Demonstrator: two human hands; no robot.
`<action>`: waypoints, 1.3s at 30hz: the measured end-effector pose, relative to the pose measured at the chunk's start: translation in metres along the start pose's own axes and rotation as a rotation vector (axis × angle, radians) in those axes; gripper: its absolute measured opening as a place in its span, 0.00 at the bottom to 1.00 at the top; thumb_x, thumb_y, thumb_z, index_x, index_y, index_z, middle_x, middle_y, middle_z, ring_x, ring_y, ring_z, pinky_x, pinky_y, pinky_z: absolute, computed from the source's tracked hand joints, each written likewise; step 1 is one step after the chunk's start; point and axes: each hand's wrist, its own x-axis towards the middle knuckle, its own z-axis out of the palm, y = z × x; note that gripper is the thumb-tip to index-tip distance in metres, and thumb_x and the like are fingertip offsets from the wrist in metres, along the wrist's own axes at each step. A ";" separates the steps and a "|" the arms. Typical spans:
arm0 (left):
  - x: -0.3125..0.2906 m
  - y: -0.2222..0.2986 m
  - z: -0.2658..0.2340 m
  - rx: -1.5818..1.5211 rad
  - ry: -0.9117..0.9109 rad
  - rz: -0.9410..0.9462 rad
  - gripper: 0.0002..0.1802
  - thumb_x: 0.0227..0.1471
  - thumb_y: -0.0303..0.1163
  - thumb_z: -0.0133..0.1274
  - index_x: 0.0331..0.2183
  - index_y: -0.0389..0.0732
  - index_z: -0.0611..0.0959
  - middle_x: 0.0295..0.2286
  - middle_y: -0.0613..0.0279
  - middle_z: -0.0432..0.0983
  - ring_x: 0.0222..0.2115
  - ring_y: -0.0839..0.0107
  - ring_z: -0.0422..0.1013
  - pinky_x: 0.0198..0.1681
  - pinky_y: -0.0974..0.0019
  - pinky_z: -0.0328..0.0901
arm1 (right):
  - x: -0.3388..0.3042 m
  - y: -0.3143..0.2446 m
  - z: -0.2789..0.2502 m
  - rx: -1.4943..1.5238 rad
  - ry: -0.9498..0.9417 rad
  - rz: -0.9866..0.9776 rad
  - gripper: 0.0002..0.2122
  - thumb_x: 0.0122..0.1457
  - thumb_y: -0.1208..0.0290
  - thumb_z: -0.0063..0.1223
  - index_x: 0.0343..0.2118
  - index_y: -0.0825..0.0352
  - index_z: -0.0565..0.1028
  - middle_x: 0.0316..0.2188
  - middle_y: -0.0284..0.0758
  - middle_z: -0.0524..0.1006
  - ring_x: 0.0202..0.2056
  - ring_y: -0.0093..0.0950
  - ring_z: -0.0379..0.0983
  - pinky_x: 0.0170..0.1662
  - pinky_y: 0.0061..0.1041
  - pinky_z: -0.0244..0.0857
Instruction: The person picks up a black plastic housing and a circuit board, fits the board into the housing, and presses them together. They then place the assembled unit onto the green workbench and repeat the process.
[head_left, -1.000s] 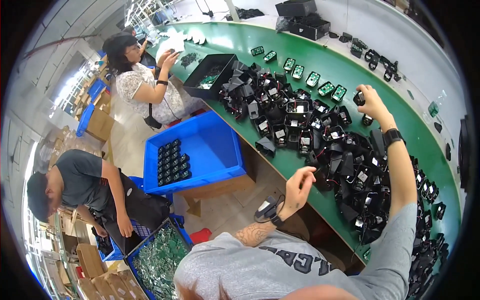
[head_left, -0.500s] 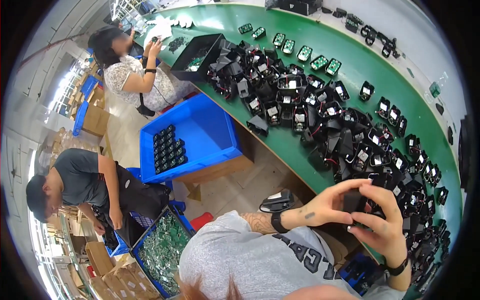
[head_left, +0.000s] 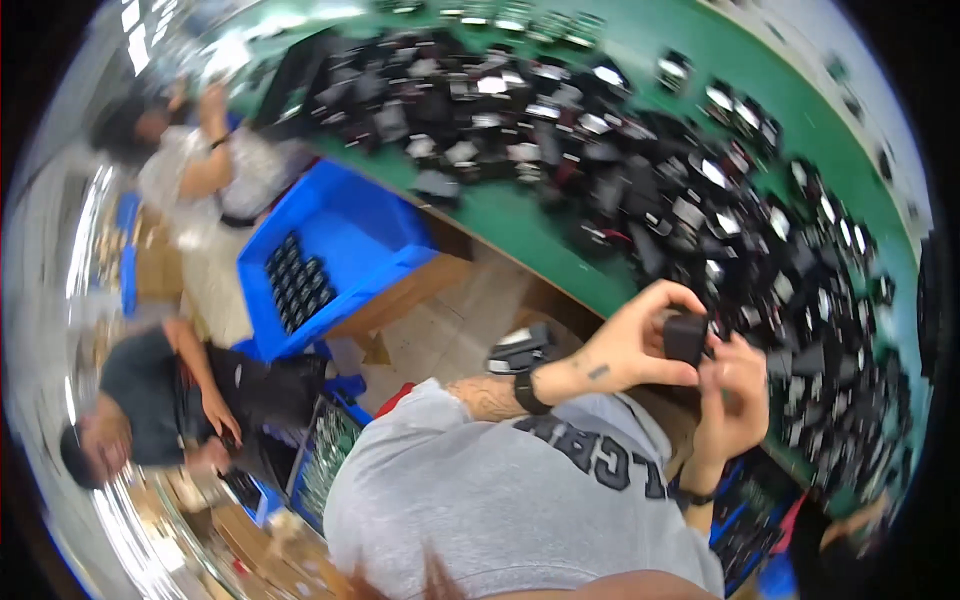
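My left hand (head_left: 635, 340) and my right hand (head_left: 735, 395) meet in front of my chest, both closed around one small black box-shaped part (head_left: 685, 338). The left hand wraps it from the left with the thumb underneath. Fingers of the right hand touch its right side. Just beyond my hands a green table (head_left: 520, 215) carries a big heap of similar black parts (head_left: 700, 200). The picture is blurred by head motion.
A blue bin (head_left: 380, 235) with several black parts in rows sits on a wooden stand left of the table. One person sits at the far left end of the table (head_left: 200, 165). Another person crouches on the floor (head_left: 150, 400) by a blue crate of circuit boards (head_left: 325, 465).
My right hand left the heap on the table and came down to join my left hand on one black part. My head has turned, shifting the whole scene.
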 end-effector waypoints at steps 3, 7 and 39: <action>-0.001 0.009 0.009 -0.105 -0.047 -0.153 0.37 0.38 0.23 0.66 0.51 0.38 0.66 0.45 0.59 0.66 0.48 0.68 0.66 0.49 0.63 0.66 | -0.009 0.002 -0.013 0.316 0.210 0.430 0.13 0.49 0.87 0.57 0.37 0.72 0.71 0.37 0.41 0.76 0.36 0.28 0.74 0.47 0.31 0.66; -0.001 -0.012 0.001 -0.089 -0.083 -0.125 0.33 0.47 0.29 0.59 0.53 0.38 0.63 0.47 0.48 0.68 0.42 0.59 0.73 0.33 0.63 0.76 | -0.019 0.010 -0.033 0.092 0.004 0.212 0.06 0.44 0.84 0.59 0.25 0.68 0.76 0.23 0.36 0.80 0.37 0.35 0.74 0.49 0.39 0.63; 0.011 -0.022 0.013 0.074 -0.037 -0.228 0.30 0.49 0.24 0.56 0.53 0.37 0.65 0.45 0.48 0.70 0.44 0.56 0.74 0.35 0.64 0.74 | -0.076 0.047 -0.098 -0.986 0.325 0.205 0.07 0.46 0.81 0.61 0.30 0.69 0.78 0.33 0.36 0.80 0.34 0.32 0.74 0.39 0.26 0.67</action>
